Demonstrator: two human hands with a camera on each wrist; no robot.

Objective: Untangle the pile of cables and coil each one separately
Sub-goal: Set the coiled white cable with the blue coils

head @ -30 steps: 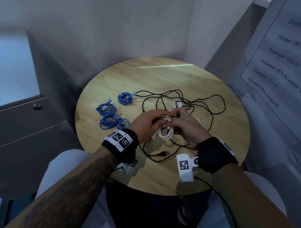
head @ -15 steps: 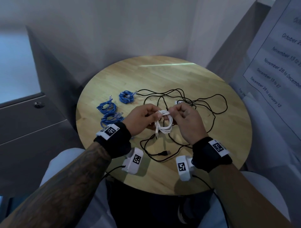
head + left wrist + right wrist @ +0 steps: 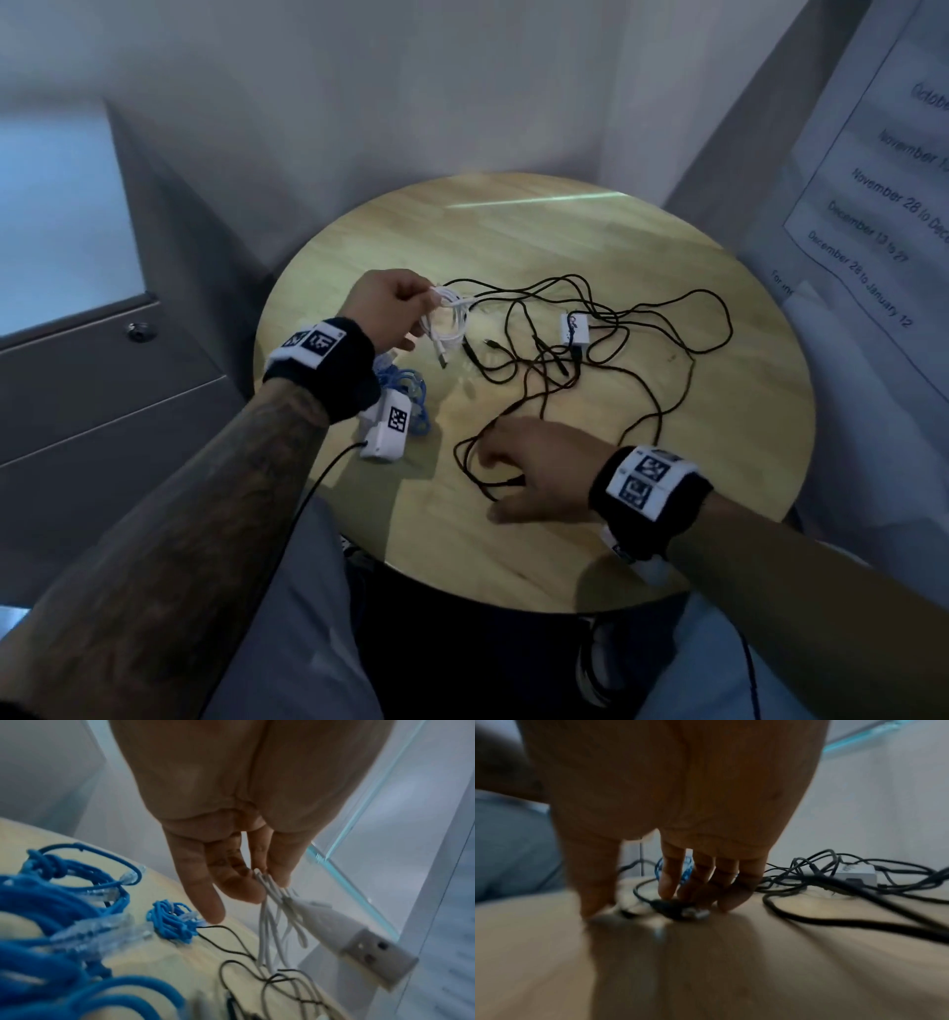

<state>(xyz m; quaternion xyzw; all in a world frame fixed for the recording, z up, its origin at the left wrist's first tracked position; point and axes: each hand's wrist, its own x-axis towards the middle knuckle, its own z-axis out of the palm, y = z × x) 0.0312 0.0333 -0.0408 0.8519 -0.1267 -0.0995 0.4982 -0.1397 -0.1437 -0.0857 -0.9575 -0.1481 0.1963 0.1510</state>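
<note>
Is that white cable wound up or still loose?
Wound up. The white cable hangs in a small bundle of loops pinched by the left hand, its USB plug dangling free, apart from the sprawling black cables.

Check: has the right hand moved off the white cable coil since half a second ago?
Yes. The right hand has left the white cable coil and dropped toward the table's near edge, onto the black cable.

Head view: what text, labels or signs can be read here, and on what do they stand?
Paper sheet on the right wall, lines cut off at the frame edge:
"November 28 to Dec"
"December 13 to 27"
"December 28 to January 12"
Upper lines: too blurred.
White adapter box: mark unreadable.
Wristbands: square coded markers, no words.
</note>
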